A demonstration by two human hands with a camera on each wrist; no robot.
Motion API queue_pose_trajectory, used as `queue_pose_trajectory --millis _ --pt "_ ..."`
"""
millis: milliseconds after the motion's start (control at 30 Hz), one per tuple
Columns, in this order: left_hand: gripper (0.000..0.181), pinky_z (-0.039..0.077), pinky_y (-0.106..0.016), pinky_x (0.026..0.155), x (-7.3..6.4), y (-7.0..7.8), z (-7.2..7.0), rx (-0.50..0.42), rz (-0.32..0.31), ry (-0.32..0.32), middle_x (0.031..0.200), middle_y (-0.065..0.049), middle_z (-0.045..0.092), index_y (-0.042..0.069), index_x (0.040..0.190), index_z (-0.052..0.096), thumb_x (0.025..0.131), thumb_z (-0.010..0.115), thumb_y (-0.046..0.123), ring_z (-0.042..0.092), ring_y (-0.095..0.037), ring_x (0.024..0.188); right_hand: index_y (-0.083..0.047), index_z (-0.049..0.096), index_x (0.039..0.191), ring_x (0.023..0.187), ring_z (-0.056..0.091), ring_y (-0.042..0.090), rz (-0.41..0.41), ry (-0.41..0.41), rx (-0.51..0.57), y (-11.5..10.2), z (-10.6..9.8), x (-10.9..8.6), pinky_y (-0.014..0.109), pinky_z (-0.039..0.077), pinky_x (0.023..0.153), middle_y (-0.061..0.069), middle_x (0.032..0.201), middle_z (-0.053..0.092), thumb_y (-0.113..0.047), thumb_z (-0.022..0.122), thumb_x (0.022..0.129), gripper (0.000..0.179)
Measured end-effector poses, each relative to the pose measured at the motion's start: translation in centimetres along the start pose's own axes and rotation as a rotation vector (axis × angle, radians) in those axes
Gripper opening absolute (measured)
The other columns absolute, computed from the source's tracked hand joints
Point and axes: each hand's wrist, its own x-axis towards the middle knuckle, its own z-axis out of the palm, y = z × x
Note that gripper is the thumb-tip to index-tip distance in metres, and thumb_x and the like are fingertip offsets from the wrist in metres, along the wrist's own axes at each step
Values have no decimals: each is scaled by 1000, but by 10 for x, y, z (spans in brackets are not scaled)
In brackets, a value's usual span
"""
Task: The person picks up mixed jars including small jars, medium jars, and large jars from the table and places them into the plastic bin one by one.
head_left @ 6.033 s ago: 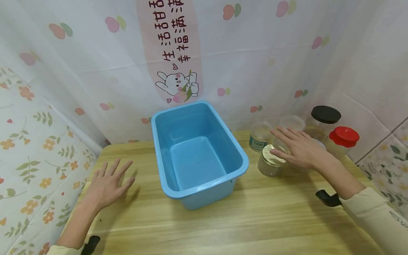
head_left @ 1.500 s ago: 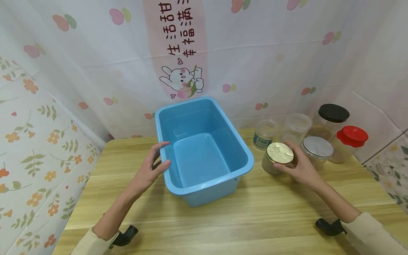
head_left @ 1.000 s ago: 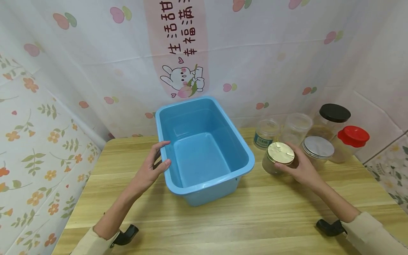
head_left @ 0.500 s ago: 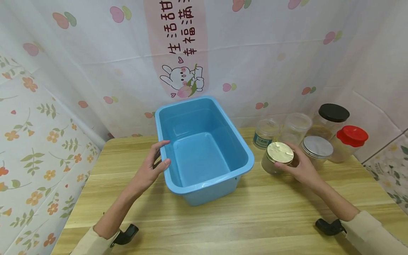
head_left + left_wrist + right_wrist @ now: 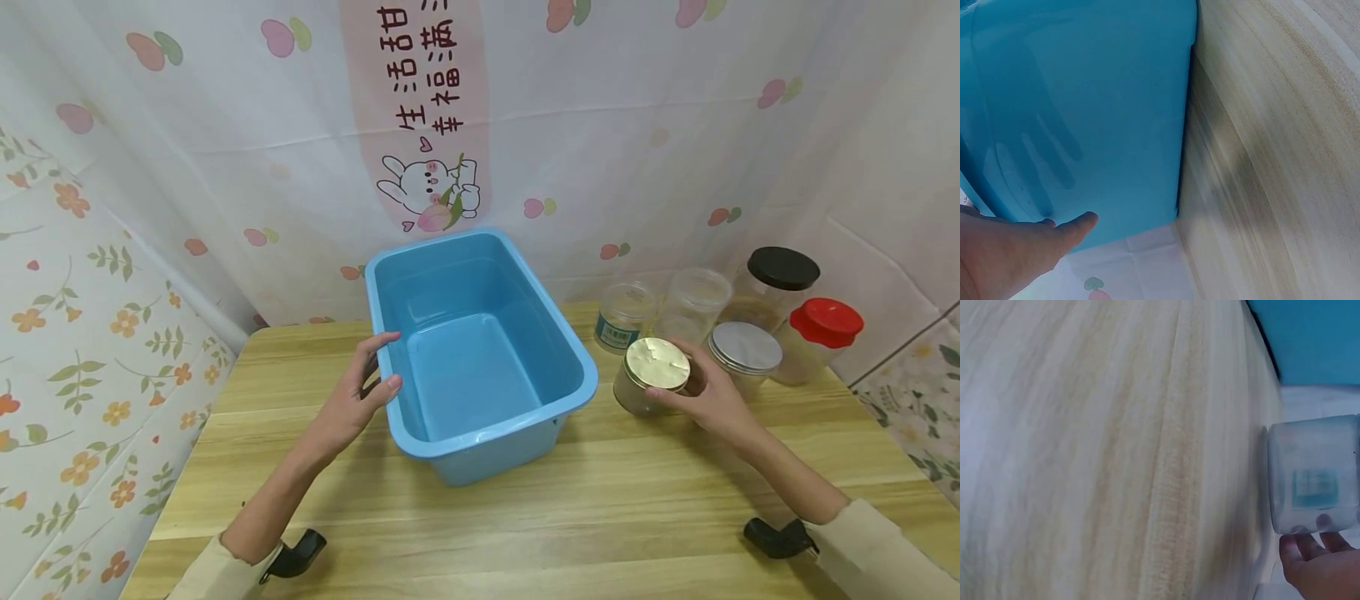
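A blue plastic basin stands on the wooden table. My left hand holds its left rim, with the thumb and a finger bent over the edge. In the left wrist view, the left hand lies against the basin's blue outer wall. My right hand grips a clear jar with a gold lid from its right side, thumb in front and fingers behind. The right wrist view shows fingertips of the right hand against the clear jar wall; the jar stands upright on the table.
Behind and right of the gold-lidded jar stand a labelled clear jar, a taller clear jar, a silver-lidded jar, a black-lidded jar and a red-lidded jar. Patterned curtains border the table.
Since the earliest frame, my left hand has moved from over the table to the basin's rim. My right hand has come down to grip the gold-lidded jar. Both have stayed put lately.
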Motion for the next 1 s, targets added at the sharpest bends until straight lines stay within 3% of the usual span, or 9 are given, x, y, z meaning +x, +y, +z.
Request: queue_pose_trajectory --millis 400,1000 --pt "56 33 -68 103 0 -2 1 0 5 6 163 -17 17 20 155 30 102 51 18 24 -47 145 -3 33 155 123 52 8 -45 -42 15 -10 0 2 17 44 95 16 139 48 5 77 86 82" --pt "56 37 -67 102 0 -1 1 -4 0 3 162 -17 17 20 155 30 103 51 19 25 -46 144 -6 39 152 122 54 12 -16 -78 25 -31 -1 5 18 46 94 14 139 50 3 78 86 77"
